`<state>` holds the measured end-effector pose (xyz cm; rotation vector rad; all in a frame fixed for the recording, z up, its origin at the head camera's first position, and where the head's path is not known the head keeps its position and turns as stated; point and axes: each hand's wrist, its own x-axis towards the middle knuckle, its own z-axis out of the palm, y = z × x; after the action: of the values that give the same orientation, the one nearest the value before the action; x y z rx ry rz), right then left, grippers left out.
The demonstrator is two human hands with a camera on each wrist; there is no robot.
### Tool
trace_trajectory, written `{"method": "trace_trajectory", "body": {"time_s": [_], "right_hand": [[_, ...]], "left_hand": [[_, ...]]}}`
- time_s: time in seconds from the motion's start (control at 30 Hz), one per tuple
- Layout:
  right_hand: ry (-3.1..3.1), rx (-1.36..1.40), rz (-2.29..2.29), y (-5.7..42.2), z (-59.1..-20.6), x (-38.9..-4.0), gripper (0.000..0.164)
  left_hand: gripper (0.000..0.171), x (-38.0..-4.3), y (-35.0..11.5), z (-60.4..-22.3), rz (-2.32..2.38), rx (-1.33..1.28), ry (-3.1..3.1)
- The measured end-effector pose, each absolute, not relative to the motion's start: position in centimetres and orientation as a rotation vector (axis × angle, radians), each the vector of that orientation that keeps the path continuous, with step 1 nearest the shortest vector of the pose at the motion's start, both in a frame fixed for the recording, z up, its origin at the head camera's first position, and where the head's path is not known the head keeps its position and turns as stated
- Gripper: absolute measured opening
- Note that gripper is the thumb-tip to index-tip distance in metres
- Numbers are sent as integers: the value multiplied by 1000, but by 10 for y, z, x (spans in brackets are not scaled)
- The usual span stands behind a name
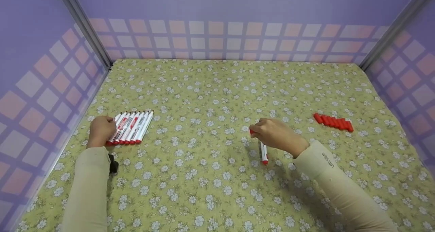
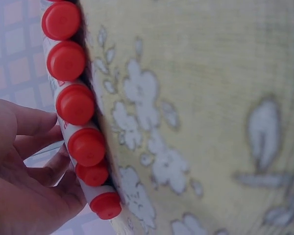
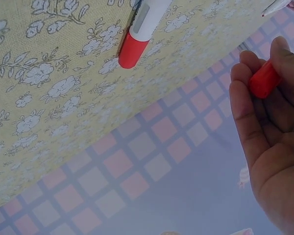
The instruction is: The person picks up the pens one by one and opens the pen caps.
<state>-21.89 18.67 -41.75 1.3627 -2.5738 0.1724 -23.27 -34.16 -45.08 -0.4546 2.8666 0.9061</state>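
White markers (image 1: 134,128) with red ends lie side by side in a row at the left, dark tips pointing away. My left hand (image 1: 101,130) is at the row's left end, fingers curled against the outermost marker (image 2: 106,205); the contact is partly hidden. Near the middle, my right hand (image 1: 277,135) pinches a small red cap (image 3: 264,80) between thumb and fingers, above the cloth. Below that hand another white marker (image 1: 264,154) with a red end lies on the cloth, its far part covered by the hand in the head view.
A row of several red caps (image 1: 333,122) lies on the flowered cloth (image 1: 210,89) at the right. Purple panels with pink and white squares (image 1: 234,38) stand at the back and both sides. A dark object (image 1: 113,164) sits at the left wrist.
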Motion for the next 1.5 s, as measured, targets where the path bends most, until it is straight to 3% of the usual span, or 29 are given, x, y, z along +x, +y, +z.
{"method": "trace_trajectory", "body": {"time_s": [0.3, 0.47, 0.67, 0.93, 1.5], "right_hand": [[-2595, 1353, 204, 188, -417, -220, 6], [-2586, 1364, 248, 189, -417, -220, 7], [-2604, 1372, 280, 192, -414, -221, 11], [-2608, 1320, 291, 198, -412, -223, 4], [-2636, 1116, 387, 230, -414, -240, 20]], "left_hand": [[34, -233, -340, -449, 919, -455, 2928], [47, -233, -338, -445, 1000, -440, 2914], [47, -233, -332, -442, 1083, -415, 2929], [46, -236, -321, -443, 1137, -364, 2923], [38, -247, -274, -442, 1162, -136, 2984]]}}
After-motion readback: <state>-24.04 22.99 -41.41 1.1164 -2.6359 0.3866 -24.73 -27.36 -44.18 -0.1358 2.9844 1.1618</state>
